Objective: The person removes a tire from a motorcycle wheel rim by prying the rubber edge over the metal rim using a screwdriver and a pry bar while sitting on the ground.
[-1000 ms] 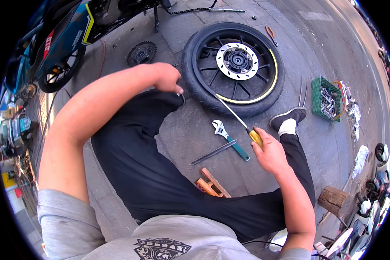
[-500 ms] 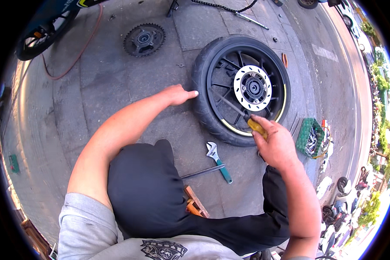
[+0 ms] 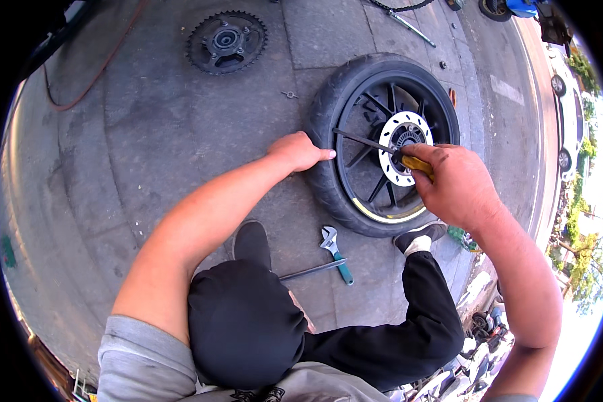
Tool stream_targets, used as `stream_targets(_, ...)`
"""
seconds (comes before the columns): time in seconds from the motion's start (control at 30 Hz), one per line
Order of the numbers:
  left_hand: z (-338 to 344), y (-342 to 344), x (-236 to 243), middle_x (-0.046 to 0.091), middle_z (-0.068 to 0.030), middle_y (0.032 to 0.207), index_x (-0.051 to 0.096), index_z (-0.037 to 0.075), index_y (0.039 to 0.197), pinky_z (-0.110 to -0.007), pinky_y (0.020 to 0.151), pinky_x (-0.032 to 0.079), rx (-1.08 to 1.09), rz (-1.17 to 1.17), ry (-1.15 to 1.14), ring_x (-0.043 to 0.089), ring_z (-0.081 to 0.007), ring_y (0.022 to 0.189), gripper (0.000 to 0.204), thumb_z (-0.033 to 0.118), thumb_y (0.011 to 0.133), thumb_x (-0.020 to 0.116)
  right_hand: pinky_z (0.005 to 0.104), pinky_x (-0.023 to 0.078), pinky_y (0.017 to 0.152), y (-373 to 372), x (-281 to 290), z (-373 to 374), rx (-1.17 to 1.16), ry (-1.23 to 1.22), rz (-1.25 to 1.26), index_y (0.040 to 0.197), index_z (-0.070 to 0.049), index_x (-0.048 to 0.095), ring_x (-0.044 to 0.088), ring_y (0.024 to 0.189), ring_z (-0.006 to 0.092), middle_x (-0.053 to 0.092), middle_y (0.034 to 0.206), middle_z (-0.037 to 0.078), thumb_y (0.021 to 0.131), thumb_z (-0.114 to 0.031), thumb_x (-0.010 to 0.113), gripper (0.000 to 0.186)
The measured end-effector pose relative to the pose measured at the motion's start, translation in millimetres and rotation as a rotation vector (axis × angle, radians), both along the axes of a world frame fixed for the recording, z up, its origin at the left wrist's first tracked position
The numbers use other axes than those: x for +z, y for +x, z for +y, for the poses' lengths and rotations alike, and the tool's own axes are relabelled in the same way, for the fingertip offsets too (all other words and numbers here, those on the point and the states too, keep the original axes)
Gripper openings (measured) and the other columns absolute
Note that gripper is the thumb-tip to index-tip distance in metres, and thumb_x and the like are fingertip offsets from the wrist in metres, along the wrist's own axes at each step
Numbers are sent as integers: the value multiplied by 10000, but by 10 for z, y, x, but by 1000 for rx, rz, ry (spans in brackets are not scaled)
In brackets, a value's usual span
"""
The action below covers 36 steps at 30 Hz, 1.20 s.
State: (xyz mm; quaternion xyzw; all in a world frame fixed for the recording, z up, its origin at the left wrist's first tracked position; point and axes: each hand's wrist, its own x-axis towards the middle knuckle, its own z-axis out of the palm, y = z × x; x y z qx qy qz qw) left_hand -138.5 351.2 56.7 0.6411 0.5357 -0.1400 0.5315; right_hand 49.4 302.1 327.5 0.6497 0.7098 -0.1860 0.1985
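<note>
We see the big black wheel (image 3: 409, 136) lying flat on the ground (image 3: 174, 154). Our right hand (image 3: 459, 184) is wrapped around a yellow-handled screwdriver (image 3: 396, 155), over the wheel's right half. Its metal rod goes across the silver disc (image 3: 392, 171), and its tip is at the wheel's left edge, where the tyre (image 3: 325, 181) meets the rim (image 3: 382, 218). We can't tell if the tip is tucked in. Our left hand (image 3: 298, 153) is at the wheel's left side, fingers curled, thumb on the tyre. We can't tell if it holds anything.

The tip could slip if we push too hard or tilt it, and poke our left hand, which is just beside it. The rod could scratch the rim if it rubs. The wheel could slide if we push sideways, because we see nothing clamping it. It might bump the shoe (image 3: 419, 234) just below the wheel, or the green-handled wrench (image 3: 335, 251) farther below it.
</note>
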Motion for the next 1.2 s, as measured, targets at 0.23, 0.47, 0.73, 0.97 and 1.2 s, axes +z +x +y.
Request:
stream_targets(0.23, -60, -64, -37, 764, -313, 1187, 735, -132, 1194, -507, 964, 586, 36, -34, 79, 743, -466, 1136, 956, 755, 837, 773, 473, 617, 797, -47, -172, -250, -12, 26, 10, 1294, -139, 771, 747, 849, 384, 741, 914, 164, 930, -123, 707, 370)
stream_targets(0.47, -178, 47, -36, 776, -241, 1214, 693, -32, 1332, -489, 986, 579, 48, 52, 172, 742, -412, 1172, 913, 764, 887, 704, 517, 604, 691, 239, -801, -1305, -135, 48, 48, 1573, -235, 577, 721, 767, 411, 685, 980, 169, 981, -177, 698, 607)
stream_targets(0.73, -25, 179, -481, 551, -375, 1469, 503, -91, 1455, -551, 1161, 451, 586, -108, 287, 561, -508, 1381, 850, 665, 1069, 449, 472, 588, 904, 660, -168, -325, -201, 44, 214, 1455, -147, 695, 736, 965, 376, 728, 1052, 187, 989, -140, 711, 466)
stream_targets(0.97, 440, 850, -675, 605, -312, 1332, 531, -1, 1326, -588, 1089, 468, 721, 49, 545, 565, -512, 1280, 550, 498, 1109, 450, 468, 590, 770, 807, -57, 603, 7, 13, 92, 1411, -123, 734, 721, 813, 354, 696, 944, 172, 949, -58, 714, 467)
stream_targets(1.2, 435, 1002, -608, 628, -224, 1120, 572, 49, 1128, -570, 882, 527, 608, 118, 756, 638, -450, 1054, 330, 372, 1075, 530, 453, 583, 616, 833, 43, 868, 82, -57, 31, 1401, -143, 725, 706, 676, 324, 650, 844, 121, 931, -125, 750, 472)
